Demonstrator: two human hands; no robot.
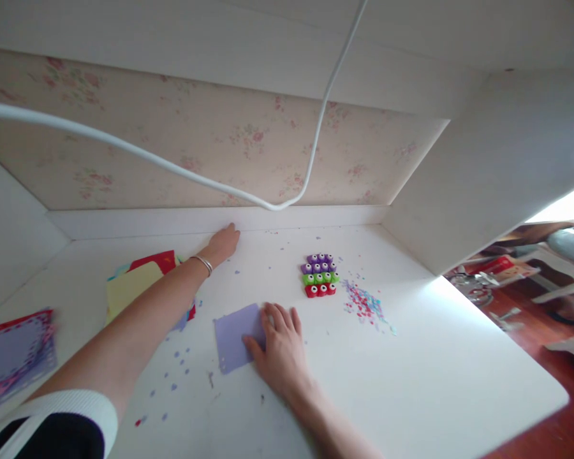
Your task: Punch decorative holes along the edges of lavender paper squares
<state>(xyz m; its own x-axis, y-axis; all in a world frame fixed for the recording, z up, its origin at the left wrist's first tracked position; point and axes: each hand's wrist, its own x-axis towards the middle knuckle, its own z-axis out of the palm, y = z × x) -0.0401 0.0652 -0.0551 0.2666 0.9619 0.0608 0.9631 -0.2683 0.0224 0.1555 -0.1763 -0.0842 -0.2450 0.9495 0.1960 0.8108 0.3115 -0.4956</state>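
Observation:
My left hand reaches to the back of the white table, near the wall, with its fingers curled down; whether anything is inside them is hidden. Around that wrist is a bracelet. In front of me lies a square sheet of purple paper with small holes along its left and lower edges. My right hand rests flat on the sheet's right side, thumb and fingers apart. Beyond it, to the right, stand several purple, green and red pieces with eye-like round tops, grouped in rows.
Red, blue and purple paper dots lie scattered right of the eyed pieces. Coloured sheets sit under my left forearm, and purple sheets with punched edges at far left. A white cable hangs across the view. Panels enclose the table.

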